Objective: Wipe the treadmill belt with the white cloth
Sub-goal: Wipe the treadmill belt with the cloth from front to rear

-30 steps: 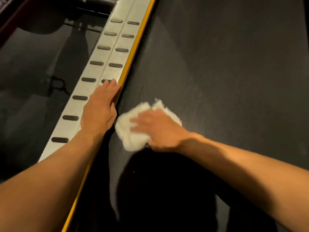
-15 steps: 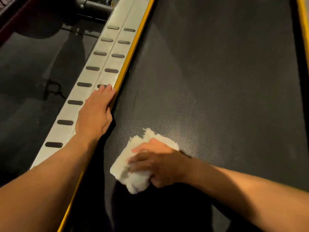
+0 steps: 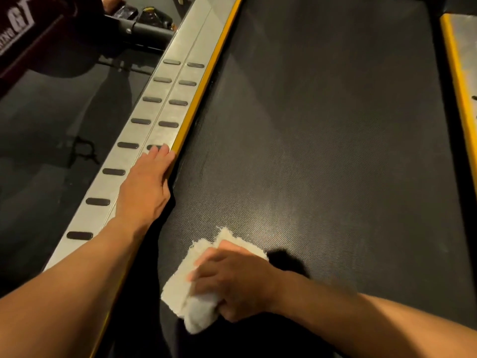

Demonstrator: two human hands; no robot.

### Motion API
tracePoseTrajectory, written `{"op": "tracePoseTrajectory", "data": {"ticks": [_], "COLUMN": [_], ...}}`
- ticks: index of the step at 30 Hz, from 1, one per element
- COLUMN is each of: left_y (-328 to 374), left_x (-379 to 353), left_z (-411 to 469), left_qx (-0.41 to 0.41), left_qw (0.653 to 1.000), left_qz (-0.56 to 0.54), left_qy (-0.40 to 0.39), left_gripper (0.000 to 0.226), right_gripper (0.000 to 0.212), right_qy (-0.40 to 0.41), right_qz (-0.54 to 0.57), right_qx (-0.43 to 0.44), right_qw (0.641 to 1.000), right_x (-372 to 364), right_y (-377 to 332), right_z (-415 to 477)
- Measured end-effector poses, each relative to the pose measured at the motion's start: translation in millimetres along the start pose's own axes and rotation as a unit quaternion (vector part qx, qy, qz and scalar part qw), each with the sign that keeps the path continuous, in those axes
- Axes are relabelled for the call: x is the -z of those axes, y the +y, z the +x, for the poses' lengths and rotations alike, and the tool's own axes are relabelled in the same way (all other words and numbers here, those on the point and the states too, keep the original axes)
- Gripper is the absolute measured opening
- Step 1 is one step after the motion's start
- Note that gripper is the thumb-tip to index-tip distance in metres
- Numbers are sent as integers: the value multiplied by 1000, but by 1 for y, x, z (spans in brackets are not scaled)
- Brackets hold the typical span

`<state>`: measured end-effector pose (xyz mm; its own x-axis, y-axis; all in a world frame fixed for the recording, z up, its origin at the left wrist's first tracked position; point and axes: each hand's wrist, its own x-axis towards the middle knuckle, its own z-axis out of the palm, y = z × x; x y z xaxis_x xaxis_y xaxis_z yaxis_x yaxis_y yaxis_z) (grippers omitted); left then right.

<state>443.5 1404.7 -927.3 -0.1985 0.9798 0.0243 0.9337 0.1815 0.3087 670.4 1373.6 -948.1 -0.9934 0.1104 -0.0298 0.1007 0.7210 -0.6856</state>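
Note:
The dark textured treadmill belt (image 3: 322, 140) fills the middle and right of the head view. A fluffy white cloth (image 3: 185, 293) lies bunched on the belt's near left part. My right hand (image 3: 237, 280) presses down on the cloth with fingers curled over it, hiding most of its middle. My left hand (image 3: 145, 187) rests flat, fingers together, on the silver side rail (image 3: 165, 109) beside the belt, its fingertips at the rail's yellow edge strip (image 3: 204, 91).
The silver rail carries two rows of dark oval grip pads. A second yellow-edged rail (image 3: 462, 81) runs along the belt's right side. Dark floor (image 3: 51, 151) lies to the left, with black and maroon gym equipment (image 3: 38, 29) at the top left.
My right hand has dragged the cloth toward me along the belt, from beside my left hand to well below it. My left hand stays on the rail.

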Motion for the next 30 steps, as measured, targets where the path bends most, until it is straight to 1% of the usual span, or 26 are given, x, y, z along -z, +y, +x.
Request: {"op": "tracePoseTrajectory", "data": {"ticks": [1, 3, 4, 6, 7, 9, 10, 12, 13, 14, 15, 16, 17, 18, 19, 20, 22, 24, 26, 27, 28, 30], "left_y": [2, 7, 10, 14, 14, 14, 14, 15, 16, 17, 18, 20, 23, 26, 29, 32, 33, 32, 33, 34, 34, 35], "left_x": [1, 2, 3, 7, 10, 14, 15, 14, 13, 12, 10, 9, 7, 5, 3, 1, -2, -4, -7, -9, -11, -11], "left_z": [0, -1, -1, 0, 1, 2, 2, 2, 2, 2, 2, 1, 0, -1, -3, -4, -6, -8, -13, -16, -17, -18], "left_qx": [7, 30, 42, 56, 56, 45, 42, 42, 41, 39, 37, 35, 32, 29, 25, 20, -17, -98, -155, -160, -153, -126], "left_qw": [1000, 1000, 999, 998, 997, 997, 996, 995, 995, 994, 994, 993, 993, 991, 989, 988, 984, 975, 958, 953, 953, 961], "left_qz": [-2, -3, 0, 8, 14, 21, 22, 24, 28, 35, 42, 51, 63, 81, 99, 110, 118, 136, 173, 182, 174, 137], "left_qy": [2, 0, -9, -34, -46, -67, -75, -85, -89, -92, -96, -98, -99, -100, -105, -111, -129, -143, -169, -184, -195, -207], "left_gripper": [54, 56, 57, 59, 60, 60, 59, 59, 58, 57, 56, 56, 56, 56, 58, 62, 74, 83, 83, 81, 78, 71], "right_gripper": [37, 41, 44, 49, 50, 50, 46, 40, 39, 38, 37, 39, 42, 45, 49, 52, 54, 50, 43, 42, 42, 45], "right_qy": [24, 99, 113, 79, 57, 16, 0, 0, 35, 84, 136, 178, 201, 189, 166, 138, 95, 94, 119, 145, 171, 211], "right_qz": [-4, -48, -72, -94, -93, -56, -39, -16, -11, -8, -18, -44, -85, -112, -122, -120, -69, -23, -32, -33, -39, -101], "right_qx": [-16, -67, -95, -142, -139, -109, -95, -87, -80, -65, -71, -110, -166, -216, -236, -227, -162, -88, -56, -66, -98, -203], "right_qw": [1000, 992, 986, 982, 984, 992, 995, 996, 996, 994, 988, 977, 962, 951, 950, 957, 980, 991, 991, 987, 980, 951], "right_x": [8, 25, 34, 37, 31, 9, 2, 7, 16, 25, 34, 41, 48, 47, 40, 28, 5, -11, -4, 5, 16, 36], "right_y": [2, 13, 19, 28, 29, 19, 10, -9, -12, -8, 1, 15, 27, 34, 37, 33, 12, -8, -7, 0, 10, 34], "right_z": [5, 20, 26, 31, 27, 9, -1, -17, -21, -24, -25, -28, -30, -34, -39, -45, -59, -72, -76, -74, -72, -68]}}
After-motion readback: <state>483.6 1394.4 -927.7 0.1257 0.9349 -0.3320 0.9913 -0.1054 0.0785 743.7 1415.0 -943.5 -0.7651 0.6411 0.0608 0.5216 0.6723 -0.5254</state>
